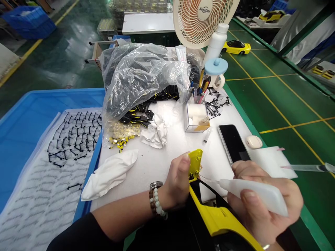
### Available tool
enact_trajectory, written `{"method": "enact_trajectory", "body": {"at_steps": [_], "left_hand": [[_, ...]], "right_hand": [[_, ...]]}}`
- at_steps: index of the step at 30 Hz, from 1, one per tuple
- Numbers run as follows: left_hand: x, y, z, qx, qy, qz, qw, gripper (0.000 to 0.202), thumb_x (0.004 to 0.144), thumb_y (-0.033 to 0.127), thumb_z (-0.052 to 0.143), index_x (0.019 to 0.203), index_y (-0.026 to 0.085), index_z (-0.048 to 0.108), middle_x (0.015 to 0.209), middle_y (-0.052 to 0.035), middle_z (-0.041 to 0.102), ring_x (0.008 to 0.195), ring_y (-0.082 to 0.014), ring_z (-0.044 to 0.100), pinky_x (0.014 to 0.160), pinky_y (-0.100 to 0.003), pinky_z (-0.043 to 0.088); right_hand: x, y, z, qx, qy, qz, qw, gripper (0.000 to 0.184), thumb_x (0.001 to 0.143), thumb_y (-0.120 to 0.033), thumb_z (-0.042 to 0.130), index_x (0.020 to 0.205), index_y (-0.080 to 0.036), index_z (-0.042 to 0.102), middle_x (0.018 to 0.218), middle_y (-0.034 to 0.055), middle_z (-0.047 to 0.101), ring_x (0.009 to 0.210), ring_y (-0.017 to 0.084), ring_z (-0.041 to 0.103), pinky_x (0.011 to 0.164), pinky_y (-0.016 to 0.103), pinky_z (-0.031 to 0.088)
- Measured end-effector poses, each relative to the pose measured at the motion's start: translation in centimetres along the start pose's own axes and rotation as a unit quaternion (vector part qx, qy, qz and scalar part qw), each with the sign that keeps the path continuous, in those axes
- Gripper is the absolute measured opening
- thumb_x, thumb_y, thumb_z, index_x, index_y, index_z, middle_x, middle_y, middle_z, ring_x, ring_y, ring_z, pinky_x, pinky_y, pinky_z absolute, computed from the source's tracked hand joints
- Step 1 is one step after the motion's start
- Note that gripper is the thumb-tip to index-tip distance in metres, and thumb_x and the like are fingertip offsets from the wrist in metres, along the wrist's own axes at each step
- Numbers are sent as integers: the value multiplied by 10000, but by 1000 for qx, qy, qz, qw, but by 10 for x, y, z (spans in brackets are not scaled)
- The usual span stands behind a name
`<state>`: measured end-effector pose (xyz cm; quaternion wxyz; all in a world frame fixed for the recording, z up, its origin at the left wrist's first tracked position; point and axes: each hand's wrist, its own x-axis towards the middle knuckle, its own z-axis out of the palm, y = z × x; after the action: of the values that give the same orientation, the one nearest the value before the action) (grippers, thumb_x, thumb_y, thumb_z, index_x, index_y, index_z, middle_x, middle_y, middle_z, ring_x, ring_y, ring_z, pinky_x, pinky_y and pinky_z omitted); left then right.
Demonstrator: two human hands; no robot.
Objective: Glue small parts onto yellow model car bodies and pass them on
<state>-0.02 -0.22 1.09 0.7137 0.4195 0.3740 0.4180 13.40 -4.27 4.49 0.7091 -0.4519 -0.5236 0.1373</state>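
Note:
My left hand [178,181] is closed around the front end of a yellow and black toy car body [209,212], held low near my lap at the table's front edge. My right hand [264,205] grips a white squeeze bottle [259,193]. The bottle's thin nozzle points left and its tip rests at the yellow part just beside my left thumb. A beaded bracelet and watch sit on my left wrist.
On the white table [162,157] lie a clear bag of black and yellow parts [141,76], crumpled white cloths [110,174], a clear pen holder [195,116], a black phone [232,143] and an earbud case [253,141]. A fan [201,19] stands behind. A blue tray [23,129] holds black parts at left.

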Motion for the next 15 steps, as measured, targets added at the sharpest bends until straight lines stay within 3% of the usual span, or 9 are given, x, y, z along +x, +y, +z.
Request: {"method": "enact_trajectory", "body": {"at_steps": [5, 9, 12, 15], "left_hand": [[-3, -9, -3, -10, -11, -9, 1000, 656, 871, 751, 363, 773, 171, 654, 617, -17, 603, 573, -153, 528, 543, -273, 378], [-4, -11, -6, -51, -12, -29, 998, 609, 853, 741, 417, 758, 175, 620, 584, -8, 603, 518, -132, 508, 505, -248, 383], [-5, -8, -8, -80, 1, -31, 996, 589, 838, 727, 455, 747, 171, 626, 574, -9, 615, 488, -124, 489, 487, -240, 387], [-8, -7, -8, -103, 4, -10, 995, 567, 832, 706, 482, 728, 170, 631, 599, -17, 625, 508, -128, 501, 498, -245, 395]], "right_hand": [[-2, 5, -3, 37, 23, 4, 999, 112, 767, -185, 704, 825, -143, 618, 612, -7, 525, 545, 168, 513, 525, 364, 417], [7, 2, -9, 85, 53, 23, 995, 145, 813, -261, 669, 820, -136, 596, 559, -29, 453, 506, 128, 412, 538, 330, 353], [19, 10, -16, 110, 98, -16, 989, 169, 879, -332, 583, 858, -167, 554, 536, -54, 371, 478, 111, 336, 504, 289, 313], [25, 29, -14, 35, 72, -9, 997, 107, 955, -350, 462, 962, -244, 470, 657, -36, 458, 571, 146, 457, 543, 293, 399]]}}
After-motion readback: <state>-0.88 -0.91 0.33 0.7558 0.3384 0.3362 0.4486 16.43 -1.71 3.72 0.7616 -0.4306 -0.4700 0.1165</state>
